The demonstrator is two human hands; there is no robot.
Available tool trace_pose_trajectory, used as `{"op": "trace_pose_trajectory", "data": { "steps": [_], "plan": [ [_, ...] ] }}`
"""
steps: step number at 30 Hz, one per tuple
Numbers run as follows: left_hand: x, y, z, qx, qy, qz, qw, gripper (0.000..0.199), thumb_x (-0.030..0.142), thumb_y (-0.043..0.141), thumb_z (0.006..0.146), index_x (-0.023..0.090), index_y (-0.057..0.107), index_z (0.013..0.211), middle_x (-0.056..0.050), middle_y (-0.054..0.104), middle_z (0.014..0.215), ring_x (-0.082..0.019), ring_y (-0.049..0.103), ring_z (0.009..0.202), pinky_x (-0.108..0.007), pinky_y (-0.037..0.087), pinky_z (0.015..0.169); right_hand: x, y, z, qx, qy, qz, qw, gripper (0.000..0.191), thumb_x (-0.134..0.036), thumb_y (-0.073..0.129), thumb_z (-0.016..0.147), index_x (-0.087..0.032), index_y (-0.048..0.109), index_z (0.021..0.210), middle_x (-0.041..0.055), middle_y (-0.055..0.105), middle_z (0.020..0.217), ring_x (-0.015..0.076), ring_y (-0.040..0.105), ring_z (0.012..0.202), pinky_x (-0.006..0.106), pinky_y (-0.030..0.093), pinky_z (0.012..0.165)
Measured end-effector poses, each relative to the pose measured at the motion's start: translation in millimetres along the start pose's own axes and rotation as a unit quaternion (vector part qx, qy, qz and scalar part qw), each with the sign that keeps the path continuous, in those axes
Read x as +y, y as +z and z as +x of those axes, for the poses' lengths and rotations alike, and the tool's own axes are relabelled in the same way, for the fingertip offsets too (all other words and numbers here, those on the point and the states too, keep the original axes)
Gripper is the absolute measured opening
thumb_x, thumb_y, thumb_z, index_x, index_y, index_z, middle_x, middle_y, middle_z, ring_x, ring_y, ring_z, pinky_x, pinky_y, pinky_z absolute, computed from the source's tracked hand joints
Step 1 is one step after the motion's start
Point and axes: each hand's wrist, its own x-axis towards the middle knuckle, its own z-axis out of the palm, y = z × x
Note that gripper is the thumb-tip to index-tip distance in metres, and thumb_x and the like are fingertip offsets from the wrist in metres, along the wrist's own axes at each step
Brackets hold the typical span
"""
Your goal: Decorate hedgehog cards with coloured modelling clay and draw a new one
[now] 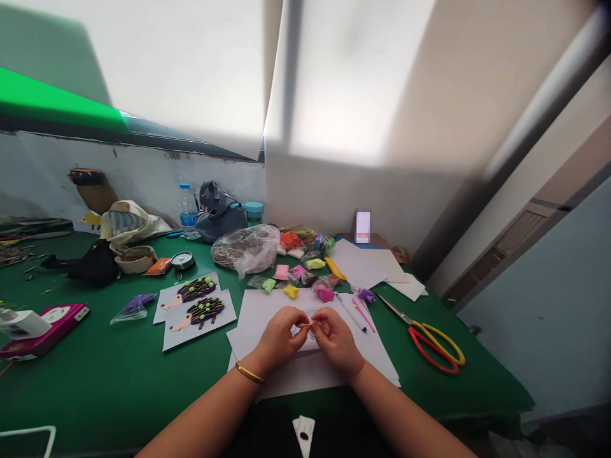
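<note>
Head view: the left hand (281,338) and the right hand (338,343) are meeting over white sheets (291,378), both appearing to be pinching a small pale piece (309,323) between thumb and finger. It is sitting midway, neither hand being clearly nearer; its long axis is too small to tell. Scissors (411,322) are lying open well to the right, handles pointing towards the person. A marker (352,313) is slanting just beyond the right hand; farther off, magenta clay (325,292) and yellow clay (291,291) are resting.
</note>
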Motion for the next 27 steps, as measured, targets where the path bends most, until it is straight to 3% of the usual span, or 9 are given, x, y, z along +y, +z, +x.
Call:
{"op": "trace_pose_trajectory", "data": {
  "steps": [4, 8, 11, 14, 19, 22, 27],
  "plan": [
    [1.5, -1.0, 3.1, 0.024, -0.063, -0.107, 0.992, 0.004, 0.022, 0.060, 0.081, 0.019, 0.063, 0.079, -0.001, 0.064, 0.077, -0.015, 0.059, 0.073, -0.028, 0.048, 0.070, -2.5, -0.1, 1.1, -0.002, -0.006, -0.004, 1.000, 0.007, -0.027, 0.055, 0.090, -0.022, 0.058, 0.094, 0.0004, 0.054, 0.081, 0.0142, 0.051, 0.067, 0.028, 0.046, 0.064],
    [-0.4, -6.1, 6.4, 0.086, -0.131, -0.239, 0.958, 0.013, 0.031, 0.065, 0.081, 0.018, 0.063, 0.081, -0.001, 0.063, 0.077, -0.015, 0.059, 0.072, -0.028, 0.050, 0.069, -3.8, -1.5, 2.1, -0.003, -0.020, 0.001, 1.000, 0.010, -0.030, 0.053, 0.092, -0.022, 0.058, 0.096, 0.0015, 0.056, 0.083, 0.0150, 0.052, 0.068, 0.029, 0.047, 0.065],
    [-6.6, -9.0, 7.8, 0.131, -0.158, -0.329, 0.922, 0.024, 0.036, 0.069, 0.081, 0.019, 0.064, 0.096, -0.003, 0.066, 0.088, -0.015, 0.062, 0.081, -0.029, 0.052, 0.075, -3.8, -2.8, 2.7, 0.001, -0.012, 0.004, 1.000, 0.012, -0.032, 0.051, 0.094, -0.022, 0.058, 0.098, 0.0023, 0.059, 0.085, 0.0166, 0.056, 0.074, 0.030, 0.049, 0.069],
    [-13.3, -9.2, 8.3, 0.133, -0.172, -0.370, 0.903, 0.033, 0.041, 0.067, 0.083, 0.019, 0.065, 0.108, -0.006, 0.069, 0.097, -0.017, 0.065, 0.087, -0.032, 0.053, 0.081, -2.6, -3.4, 2.6, 0.008, -0.004, 0.004, 1.000, 0.014, -0.034, 0.051, 0.095, -0.022, 0.058, 0.100, 0.0028, 0.061, 0.088, 0.0176, 0.059, 0.079, 0.031, 0.050, 0.073],
    [-16.5, -3.4, 7.5, 0.067, -0.141, -0.261, 0.953, 0.030, 0.042, 0.070, 0.080, 0.017, 0.070, 0.095, -0.004, 0.068, 0.080, -0.017, 0.063, 0.076, -0.031, 0.052, 0.072, 2.1, -2.6, 0.8, 0.014, 0.009, 0.012, 1.000, 0.022, -0.038, 0.052, 0.095, -0.022, 0.057, 0.108, 0.0048, 0.063, 0.092, 0.0188, 0.062, 0.082, 0.034, 0.052, 0.078],
    [-14.2, 0.3, 5.8, 0.059, -0.095, -0.168, 0.979, 0.022, 0.038, 0.069, 0.081, 0.018, 0.069, 0.090, -0.001, 0.064, 0.072, -0.015, 0.059, 0.070, -0.029, 0.050, 0.068, 4.2, -2.5, 0.0, 0.010, 0.013, 0.014, 1.000, 0.024, -0.040, 0.052, 0.095, -0.022, 0.057, 0.110, 0.0057, 0.065, 0.095, 0.0196, 0.064, 0.083, 0.034, 0.053, 0.078],
    [-5.7, -2.6, 2.4, 0.061, -0.018, -0.060, 0.996, 0.016, 0.035, 0.063, 0.089, 0.020, 0.068, 0.090, -0.003, 0.066, 0.083, -0.017, 0.061, 0.081, -0.031, 0.050, 0.076, 6.0, -3.0, 0.2, 0.006, 0.004, 0.010, 1.000, 0.030, -0.043, 0.053, 0.094, -0.022, 0.057, 0.114, 0.0080, 0.065, 0.103, 0.0220, 0.064, 0.092, 0.036, 0.054, 0.082]
  ]
}}
